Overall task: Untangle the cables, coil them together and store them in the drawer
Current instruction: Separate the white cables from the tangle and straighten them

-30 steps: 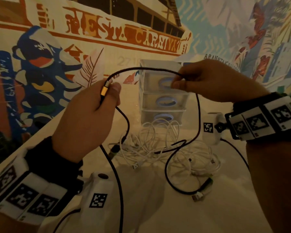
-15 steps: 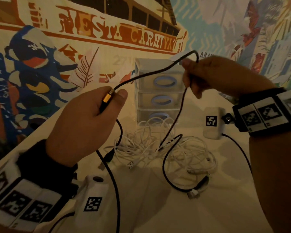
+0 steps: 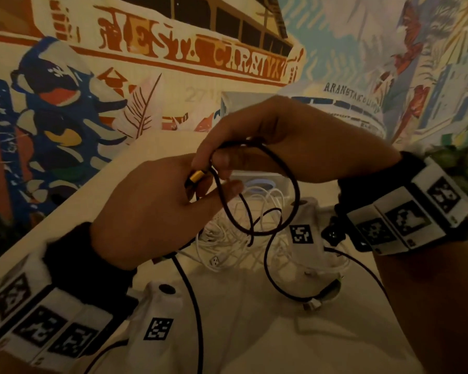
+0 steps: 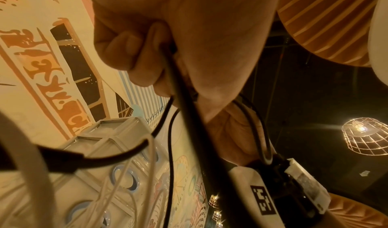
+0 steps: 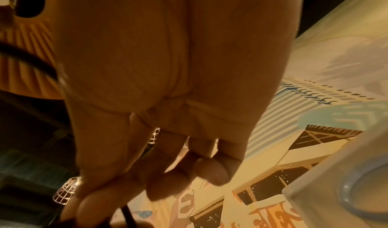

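- Both hands are up over the counter, working on the black cable.
- The left hand is pinching the black cable right by its gold plug; the left wrist view shows the fingers curled tight around it.
- The right hand is meeting the left one, thumb and fingers curled onto the top of a loop, so it's gripping the cable too. The right wrist view only gives a dim peek of that pinch at the bottom edge.
- One loop is hanging down between the hands, so I'd say the first turn of the coil is just getting made.
- The rest of the black cable is trailing down to the counter, and part of it is lying across the white cables. I can't tell whether it's fully free of them or still snagged.
- The white cables are sitting in a loose, messy heap on the counter just in front of the drawer unit. Nothing's coiled there yet.
- The drawers are looking shut from here, nothing stored in them as far as I can see.
- So it's early days, I reckon: finishing the black coil, sorting the white pile, bundling everything together, opening a drawer and dropping it all in are all still to do.
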`<action>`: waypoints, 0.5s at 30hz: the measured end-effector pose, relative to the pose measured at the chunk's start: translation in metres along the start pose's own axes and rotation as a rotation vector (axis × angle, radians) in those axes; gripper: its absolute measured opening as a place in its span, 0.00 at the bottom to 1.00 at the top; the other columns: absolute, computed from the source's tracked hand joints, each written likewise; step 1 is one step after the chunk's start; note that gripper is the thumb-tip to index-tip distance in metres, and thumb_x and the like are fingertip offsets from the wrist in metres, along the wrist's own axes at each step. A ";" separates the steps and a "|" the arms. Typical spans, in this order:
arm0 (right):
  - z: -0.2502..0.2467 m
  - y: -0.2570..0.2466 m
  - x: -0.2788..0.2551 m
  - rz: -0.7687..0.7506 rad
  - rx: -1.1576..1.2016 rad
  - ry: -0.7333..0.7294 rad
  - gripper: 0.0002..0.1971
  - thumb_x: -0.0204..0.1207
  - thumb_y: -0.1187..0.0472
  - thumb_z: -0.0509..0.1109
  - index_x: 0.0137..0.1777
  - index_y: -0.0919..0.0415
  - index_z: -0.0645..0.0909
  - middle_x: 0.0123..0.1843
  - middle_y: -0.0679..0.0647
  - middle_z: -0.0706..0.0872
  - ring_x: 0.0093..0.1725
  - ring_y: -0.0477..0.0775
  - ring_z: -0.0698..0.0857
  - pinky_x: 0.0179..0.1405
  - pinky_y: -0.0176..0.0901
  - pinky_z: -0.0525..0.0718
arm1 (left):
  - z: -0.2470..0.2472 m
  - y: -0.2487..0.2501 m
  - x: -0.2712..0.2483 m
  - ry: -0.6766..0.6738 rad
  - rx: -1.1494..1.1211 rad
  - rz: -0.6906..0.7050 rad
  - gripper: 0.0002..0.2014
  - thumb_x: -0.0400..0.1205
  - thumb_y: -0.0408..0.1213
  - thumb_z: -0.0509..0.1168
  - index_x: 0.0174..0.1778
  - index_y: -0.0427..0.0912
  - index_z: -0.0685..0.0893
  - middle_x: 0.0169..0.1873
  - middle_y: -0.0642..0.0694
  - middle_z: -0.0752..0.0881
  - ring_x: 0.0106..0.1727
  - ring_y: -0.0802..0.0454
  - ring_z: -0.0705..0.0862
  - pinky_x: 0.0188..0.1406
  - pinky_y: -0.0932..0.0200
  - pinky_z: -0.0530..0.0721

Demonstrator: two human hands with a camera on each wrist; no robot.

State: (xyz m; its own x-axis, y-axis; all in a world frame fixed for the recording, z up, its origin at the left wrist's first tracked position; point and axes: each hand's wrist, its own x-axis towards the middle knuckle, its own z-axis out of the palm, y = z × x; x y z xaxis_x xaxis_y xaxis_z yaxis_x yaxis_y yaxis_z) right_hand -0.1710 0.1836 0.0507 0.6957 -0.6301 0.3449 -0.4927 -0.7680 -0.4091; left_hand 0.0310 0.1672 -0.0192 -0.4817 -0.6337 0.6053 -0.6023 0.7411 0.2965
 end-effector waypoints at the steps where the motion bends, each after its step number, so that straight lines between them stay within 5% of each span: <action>1: 0.002 -0.001 0.001 0.000 0.009 0.001 0.11 0.86 0.68 0.69 0.65 0.67 0.86 0.56 0.54 0.91 0.58 0.49 0.90 0.61 0.37 0.83 | 0.001 -0.002 0.000 0.010 0.001 0.009 0.19 0.84 0.57 0.62 0.28 0.60 0.68 0.22 0.57 0.78 0.32 0.65 0.79 0.19 0.68 0.61; 5: -0.002 -0.002 -0.002 0.042 -0.078 0.040 0.15 0.84 0.60 0.73 0.69 0.59 0.85 0.46 0.49 0.89 0.45 0.51 0.87 0.49 0.34 0.79 | 0.004 -0.007 0.004 -0.003 -0.037 -0.033 0.14 0.86 0.49 0.58 0.40 0.45 0.79 0.18 0.46 0.72 0.32 0.52 0.78 0.20 0.58 0.64; 9: -0.015 0.002 -0.014 0.192 -0.118 0.043 0.18 0.79 0.52 0.77 0.69 0.49 0.84 0.42 0.59 0.89 0.45 0.57 0.89 0.56 0.55 0.84 | 0.004 -0.008 0.003 -0.047 -0.055 -0.056 0.18 0.86 0.50 0.58 0.32 0.46 0.71 0.23 0.43 0.73 0.33 0.47 0.75 0.27 0.50 0.70; 13: -0.014 0.001 -0.014 0.168 -0.072 0.100 0.10 0.79 0.57 0.77 0.58 0.56 0.91 0.49 0.46 0.94 0.52 0.45 0.91 0.56 0.37 0.86 | 0.001 -0.006 0.002 -0.042 0.035 -0.018 0.24 0.79 0.67 0.59 0.32 0.49 0.71 0.24 0.46 0.74 0.28 0.49 0.75 0.26 0.55 0.73; 15: -0.006 -0.001 -0.007 0.076 -0.023 0.042 0.11 0.80 0.63 0.76 0.60 0.62 0.90 0.52 0.49 0.94 0.54 0.45 0.91 0.59 0.34 0.84 | -0.001 -0.003 0.001 -0.028 0.014 -0.012 0.22 0.76 0.72 0.57 0.32 0.58 0.72 0.24 0.52 0.78 0.32 0.56 0.80 0.24 0.63 0.73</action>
State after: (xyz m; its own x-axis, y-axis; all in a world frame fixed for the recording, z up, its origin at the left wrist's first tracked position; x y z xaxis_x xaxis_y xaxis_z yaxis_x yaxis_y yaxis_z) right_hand -0.1781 0.1882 0.0541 0.6334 -0.6907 0.3489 -0.5557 -0.7198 -0.4161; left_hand 0.0327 0.1643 -0.0189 -0.4919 -0.6488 0.5806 -0.6171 0.7303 0.2931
